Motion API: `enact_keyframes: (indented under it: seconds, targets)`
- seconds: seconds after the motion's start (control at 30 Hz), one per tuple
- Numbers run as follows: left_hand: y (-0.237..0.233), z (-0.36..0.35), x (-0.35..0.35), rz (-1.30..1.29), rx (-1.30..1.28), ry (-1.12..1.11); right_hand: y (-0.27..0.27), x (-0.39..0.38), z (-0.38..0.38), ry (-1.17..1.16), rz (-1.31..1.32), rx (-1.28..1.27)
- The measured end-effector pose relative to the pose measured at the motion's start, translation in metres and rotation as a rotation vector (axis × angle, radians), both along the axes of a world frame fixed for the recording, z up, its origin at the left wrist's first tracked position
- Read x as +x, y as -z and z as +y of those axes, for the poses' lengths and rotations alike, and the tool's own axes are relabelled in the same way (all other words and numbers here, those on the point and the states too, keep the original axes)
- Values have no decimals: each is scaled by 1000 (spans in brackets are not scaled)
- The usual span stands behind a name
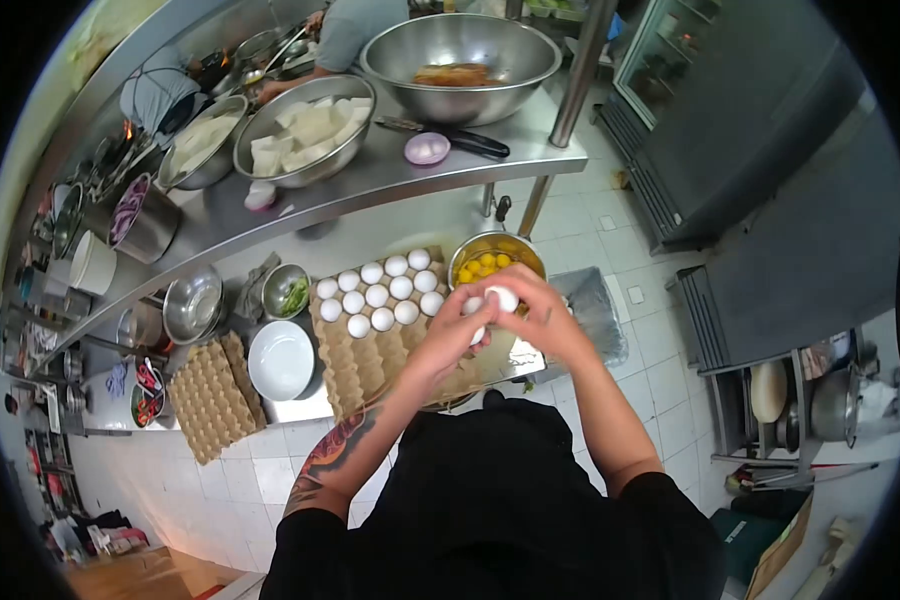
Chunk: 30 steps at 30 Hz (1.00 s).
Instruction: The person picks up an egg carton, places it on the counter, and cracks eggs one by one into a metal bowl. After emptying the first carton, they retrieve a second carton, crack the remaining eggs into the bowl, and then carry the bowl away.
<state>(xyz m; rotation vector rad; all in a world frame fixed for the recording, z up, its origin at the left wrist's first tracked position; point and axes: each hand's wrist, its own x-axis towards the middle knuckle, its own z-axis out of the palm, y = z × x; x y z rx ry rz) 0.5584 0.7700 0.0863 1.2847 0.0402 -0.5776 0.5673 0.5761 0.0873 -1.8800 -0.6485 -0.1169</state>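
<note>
Both hands hold one white egg [501, 297] between them. The left hand [452, 335] and the right hand [547, 322] are closed around it with bent fingers. The egg is up in the air, just over the near rim of a metal bowl [462, 262] at the right end of the bench [295, 408]. That bowl has lots of yellow yolks [490, 264] in it.

Next to it on the left lies a brown egg tray [365, 365]. White eggs [375, 296] fill its far rows, and the near rows are bare. Further left sit a white bowl [280, 360], a small metal bowl with green bits [290, 293] and a stack of egg trays [210, 395] at the near edge.

A shelf [370, 180] runs above the far edge. On it stand a big metal bowl [460, 50] with something brown inside (too small to tell what) and a bowl of white blocks [305, 125].

Past the right end of the bench there is open tiled floor [630, 270].
</note>
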Motion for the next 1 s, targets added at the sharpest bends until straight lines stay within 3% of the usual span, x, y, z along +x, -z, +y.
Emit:
enact_keyframes:
  seconds: [0.03, 0.1, 0.17, 0.2, 0.27, 0.3, 0.33, 0.4, 0.47, 0.53, 0.57, 0.6, 0.67, 0.7, 0.73, 0.8, 0.83, 0.9, 1.0]
  targets:
    - [8, 3, -2, 26, -44, -27, 15, 15, -10, 12, -10, 48]
    - [15, 14, -5, 1, -70, -65, 18, 41, -37, 234, 426, 295]
    - [17, 28, -8, 3, -95, -140, 38, 81, -57, 578, 410, 478]
    - [16, 34, -12, 8, -98, -137, 50, 96, -59, 582, 413, 475]
    - [10, 45, -20, 31, -161, -184, 65, 123, -60, 595, 430, 726]
    - [9, 53, -24, 38, -142, -179, 61, 128, -60, 383, 666, 628]
    - [11, 63, -30, 36, -142, -182, 59, 125, -62, 380, 665, 628]
    - [17, 82, -44, -17, -135, -244, 32, 104, -57, 381, 697, 1006]
    - [17, 104, -56, -13, -86, -290, 26, 87, -53, 396, 696, 1051]
    - [20, 121, -65, -20, -132, -340, 29, 73, -47, 148, 687, 902]
    - [11, 125, -69, 6, -135, -369, 25, 68, -31, 215, 630, 697]
    - [13, 129, -72, 8, -137, -371, 31, 69, -24, 214, 632, 695]
    - [17, 136, -78, -44, -99, -395, 41, 71, -11, 282, 152, 79]
    - [18, 137, -79, -43, -102, -395, 38, 69, -9, 304, 61, -96]
    - [16, 139, -82, -53, -113, -398, 34, 68, -6, 302, 61, -100]
    - [14, 141, -87, -60, -125, -405, 22, 65, 2, 331, -49, -442]
    - [13, 139, -87, -20, -161, -431, 16, 63, 5, 327, -48, -444]
    - [12, 134, -85, 24, -198, -460, 0, 59, 13, 333, 20, -834]
    - [19, 124, -81, 192, -352, -505, 0, 58, 20, 290, -3, -971]
